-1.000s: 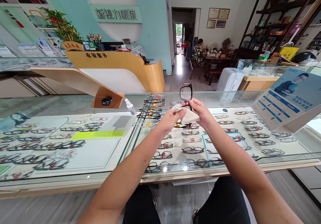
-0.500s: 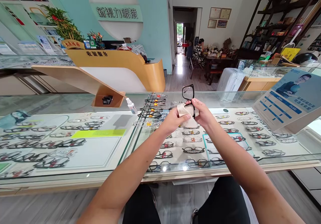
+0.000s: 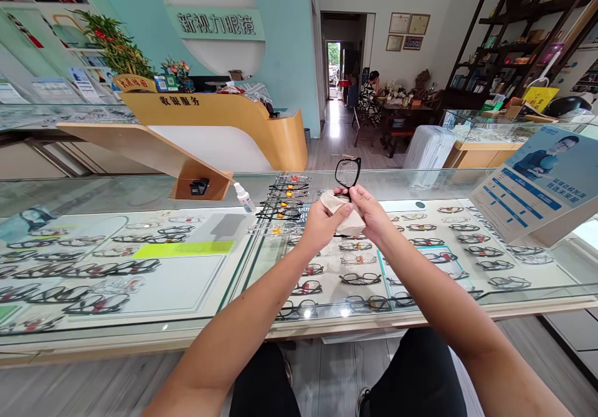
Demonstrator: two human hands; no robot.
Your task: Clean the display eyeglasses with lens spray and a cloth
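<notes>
Over the glass counter I hold a pair of black-framed glasses (image 3: 347, 172) on end, one lens up and the other lens covered. My left hand (image 3: 319, 222) is closed on a cream cleaning cloth (image 3: 351, 217), thumb on top, with the cloth folded over the lower lens. Closed round the frame near its middle is my right hand (image 3: 370, 211), its fingertips beside the cloth. Small spots show on the upper lens. A white spray bottle (image 3: 244, 197) stands on the glass to the left of my hands.
Rows of glasses (image 3: 359, 278) lie under the counter glass (image 3: 261, 261). A tilted wooden-backed stand (image 3: 154, 152) is at left, a printed sign (image 3: 537, 183) at right. Beyond are a cash desk (image 3: 224, 108), a wrapped suitcase (image 3: 427, 155) and a seated person (image 3: 370, 98).
The glasses have turned, so the upper lens faces me more and sits slightly left. The cloth and my left hand have shifted a little left, and the cloth's folds differ.
</notes>
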